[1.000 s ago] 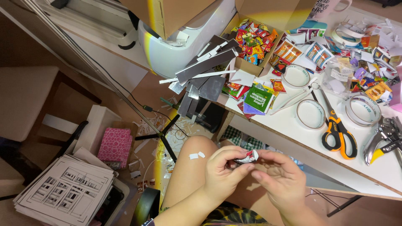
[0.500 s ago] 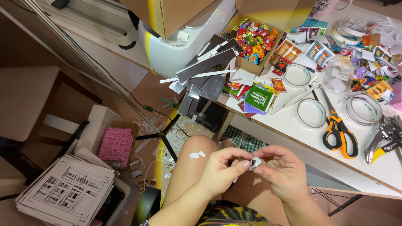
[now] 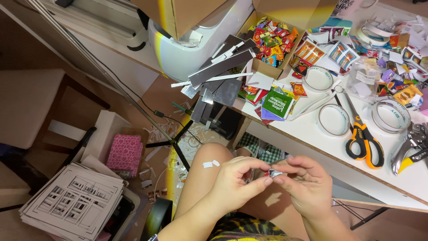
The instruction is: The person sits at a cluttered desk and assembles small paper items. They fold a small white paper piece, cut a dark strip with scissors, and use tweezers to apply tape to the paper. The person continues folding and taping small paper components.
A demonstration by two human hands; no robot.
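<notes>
My left hand [image 3: 236, 180] and my right hand [image 3: 303, 183] meet over my lap, below the white table's edge. Between their fingertips they pinch one small folded piece of shiny paper [image 3: 273, 172], silver with a bit of red. Both hands have fingers closed on it. Two small white paper scraps [image 3: 211, 164] lie on my bare knee just left of the left hand.
On the white table [image 3: 312, 134] lie orange-handled scissors [image 3: 363, 138], rolls of tape [image 3: 333, 119], pliers [image 3: 412, 149], a cardboard box of colourful wrappers [image 3: 272, 38] and a green packet [image 3: 277, 103]. A pink box [image 3: 125, 154] and stacked printed sheets [image 3: 76, 201] sit on the floor left.
The small piece has been folded tighter between my fingertips. Both hands shifted slightly right and closer together.
</notes>
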